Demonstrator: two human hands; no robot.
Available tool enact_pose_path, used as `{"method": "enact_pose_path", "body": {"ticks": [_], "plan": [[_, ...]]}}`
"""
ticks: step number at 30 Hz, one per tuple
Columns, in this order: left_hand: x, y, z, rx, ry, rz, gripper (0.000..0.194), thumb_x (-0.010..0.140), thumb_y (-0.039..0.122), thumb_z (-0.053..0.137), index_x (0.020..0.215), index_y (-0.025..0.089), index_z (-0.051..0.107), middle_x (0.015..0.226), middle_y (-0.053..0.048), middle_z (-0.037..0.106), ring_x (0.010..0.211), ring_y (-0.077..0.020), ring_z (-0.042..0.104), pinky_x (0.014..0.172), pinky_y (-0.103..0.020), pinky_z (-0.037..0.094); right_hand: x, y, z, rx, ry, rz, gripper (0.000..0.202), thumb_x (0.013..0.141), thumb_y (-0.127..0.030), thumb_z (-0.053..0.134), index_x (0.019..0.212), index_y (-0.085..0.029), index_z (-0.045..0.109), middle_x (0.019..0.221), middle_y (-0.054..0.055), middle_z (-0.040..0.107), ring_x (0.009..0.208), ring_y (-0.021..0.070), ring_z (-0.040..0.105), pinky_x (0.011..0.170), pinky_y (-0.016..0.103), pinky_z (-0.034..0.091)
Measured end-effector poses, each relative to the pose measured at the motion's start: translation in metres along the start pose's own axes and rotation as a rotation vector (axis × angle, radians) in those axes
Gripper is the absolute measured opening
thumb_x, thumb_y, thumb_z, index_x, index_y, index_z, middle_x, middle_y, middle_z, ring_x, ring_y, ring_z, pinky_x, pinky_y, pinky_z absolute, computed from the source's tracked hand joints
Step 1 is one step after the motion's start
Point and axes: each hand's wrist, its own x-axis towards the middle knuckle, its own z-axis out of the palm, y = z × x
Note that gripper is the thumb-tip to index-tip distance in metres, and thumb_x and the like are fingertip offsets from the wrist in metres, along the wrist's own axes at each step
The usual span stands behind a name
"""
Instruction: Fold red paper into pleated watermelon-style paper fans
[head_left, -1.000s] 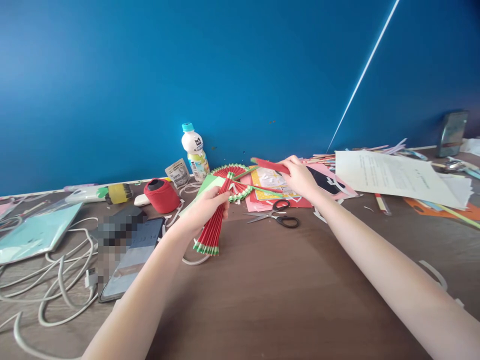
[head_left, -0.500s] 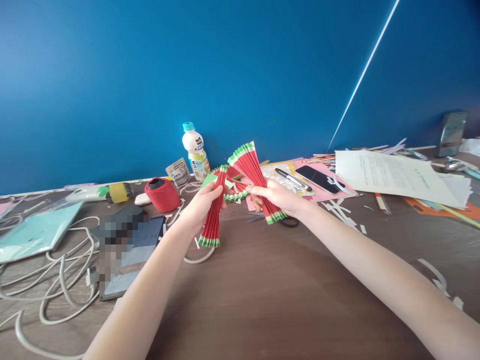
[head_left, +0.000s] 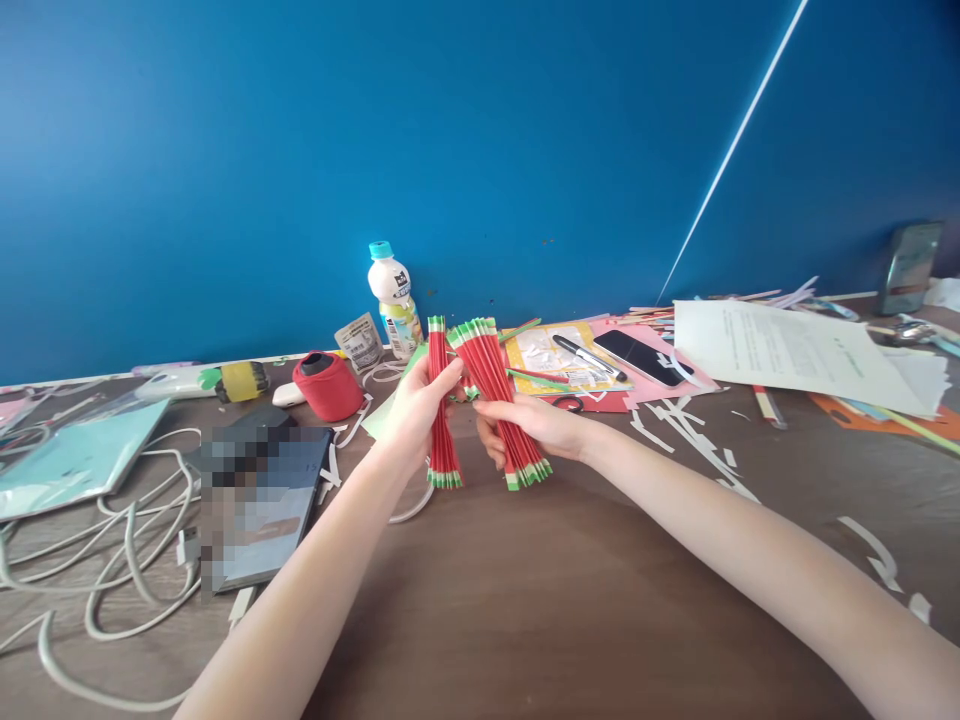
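Note:
Two bundles of pleated red paper with green and white ends are held up side by side over the desk. My left hand (head_left: 418, 405) is closed around the narrower pleated paper (head_left: 444, 445), thumb across its front. The wider pleated paper (head_left: 495, 375) is pinched at its middle in my right hand (head_left: 529, 425), its folds spreading a little at both ends. The tops of the two almost touch, while their lower ends stand apart. Behind my right hand, the handle of a pair of scissors (head_left: 568, 403) shows in part.
A bottle (head_left: 396, 305) and a red spool of thread (head_left: 328, 387) stand behind my left hand. A pen (head_left: 589, 357), a phone (head_left: 641, 357) and printed paper (head_left: 787, 350) lie to the right. Cables (head_left: 124, 540) coil at left. Paper scraps (head_left: 694, 435) are scattered about.
The right pleated paper has come down and in toward the left one. Its lower end has spread. The left paper has turned more upright, and red-and-green paper behind the hands is now mostly out of sight.

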Motion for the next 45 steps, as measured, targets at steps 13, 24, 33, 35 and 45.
{"method": "enact_pose_path", "body": {"ticks": [13, 24, 33, 35, 45], "plan": [[-0.004, -0.002, 0.005, 0.035, -0.07, -0.006, 0.025, 0.068, 0.033, 0.067, 0.08, 0.017, 0.052, 0.064, 0.004, 0.047, 0.05, -0.0035, 0.043, 0.042, -0.015, 0.029, -0.002, -0.004, -0.002, 0.025, 0.252, -0.257, 0.032, 0.081, -0.049, 0.051, 0.098, -0.024, 0.06, 0.09, 0.004, 0.064, 0.085, 0.019, 0.06, 0.08, 0.037, 0.045], [-0.009, 0.001, 0.01, 0.15, -0.134, -0.053, 0.018, 0.071, 0.027, 0.064, 0.085, 0.017, 0.058, 0.067, 0.002, 0.051, 0.053, -0.0046, 0.044, 0.044, -0.016, 0.029, -0.004, -0.008, -0.007, -0.005, 0.366, -0.229, 0.032, 0.077, -0.048, 0.057, 0.098, -0.024, 0.06, 0.084, 0.004, 0.064, 0.077, 0.0187, 0.059, 0.064, 0.032, 0.044], [-0.009, 0.001, 0.008, 0.115, -0.144, -0.083, 0.022, 0.069, 0.029, 0.066, 0.086, 0.017, 0.059, 0.072, 0.001, 0.054, 0.056, -0.0054, 0.047, 0.044, -0.016, 0.032, -0.007, -0.01, -0.011, -0.002, 0.378, -0.245, 0.026, 0.073, -0.042, 0.064, 0.09, -0.022, 0.063, 0.08, 0.002, 0.064, 0.07, 0.0151, 0.059, 0.061, 0.029, 0.045], [-0.008, 0.001, 0.008, 0.118, -0.132, -0.092, 0.023, 0.069, 0.031, 0.066, 0.086, 0.017, 0.059, 0.076, 0.0, 0.057, 0.057, -0.0057, 0.049, 0.044, -0.016, 0.033, -0.007, -0.012, -0.013, -0.033, 0.404, -0.263, 0.024, 0.072, -0.041, 0.065, 0.082, -0.019, 0.062, 0.072, 0.001, 0.062, 0.062, 0.0135, 0.057, 0.058, 0.029, 0.045], [-0.009, 0.004, 0.012, 0.078, 0.059, -0.193, 0.013, 0.07, 0.023, 0.06, 0.069, 0.016, 0.049, 0.052, 0.006, 0.045, 0.044, -0.005, 0.044, 0.043, -0.017, 0.037, 0.001, -0.009, -0.052, 0.089, 1.171, -0.486, 0.038, 0.062, -0.053, 0.065, 0.072, -0.019, 0.048, 0.063, -0.003, 0.051, 0.059, 0.0126, 0.054, 0.056, 0.027, 0.045]]}}
